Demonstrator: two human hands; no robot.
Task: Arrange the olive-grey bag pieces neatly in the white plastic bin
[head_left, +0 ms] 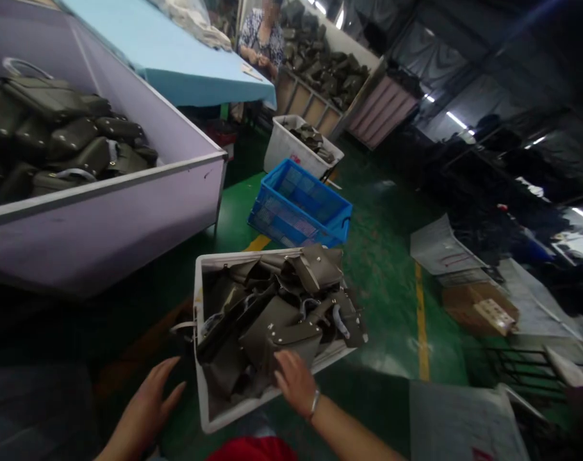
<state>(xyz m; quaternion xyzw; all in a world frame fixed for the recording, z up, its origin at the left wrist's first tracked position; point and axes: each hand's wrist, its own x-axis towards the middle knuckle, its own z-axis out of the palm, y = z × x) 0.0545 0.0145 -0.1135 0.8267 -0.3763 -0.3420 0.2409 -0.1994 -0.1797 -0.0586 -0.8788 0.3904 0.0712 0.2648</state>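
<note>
Right hand (pixel 294 382), fingers loosely spread and gripping nothing, rests on the near edge of a white crate (pixel 209 410) heaped with grey-green handbags (pixel 277 307), which lie just beyond its fingertips. Left hand (pixel 150 403), open and empty, hovers just left of the crate's near corner, not touching. Farther beyond both hands sits a blue crate (pixel 298 205).

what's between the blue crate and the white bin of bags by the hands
In the head view, only bare green floor with a yellow painted line lies between the blue crate and the white bin; nothing stands there.
</note>
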